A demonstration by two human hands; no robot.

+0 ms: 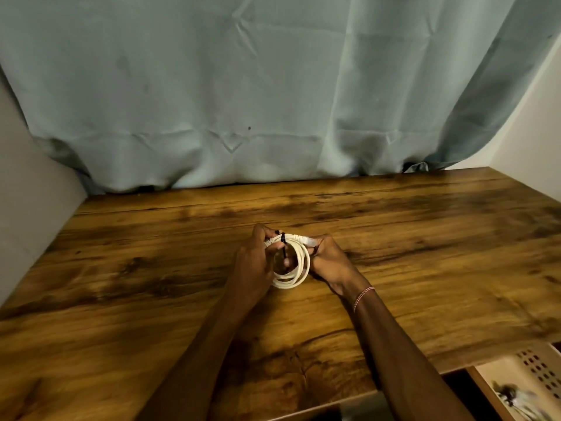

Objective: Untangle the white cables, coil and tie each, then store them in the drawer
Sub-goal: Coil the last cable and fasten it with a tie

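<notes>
A white cable (299, 270) is wound into a small coil just above the middle of the wooden table (151, 268). A thin black tie (283, 247) crosses the coil's upper left part. My left hand (256, 262) grips the coil's left side, with fingers curled at the tie. My right hand (329, 262) pinches the coil's right side near the white plug end (308, 240). At the lower right the drawer (522, 387) stands open below the table edge, with something white and blurred lying in it.
A grey-green curtain (243, 86) hangs along the table's far edge. A pale wall (27, 192) closes the left side, another wall the right. The drawer has a perforated light-coloured side. The table's front edge runs across the bottom of the view.
</notes>
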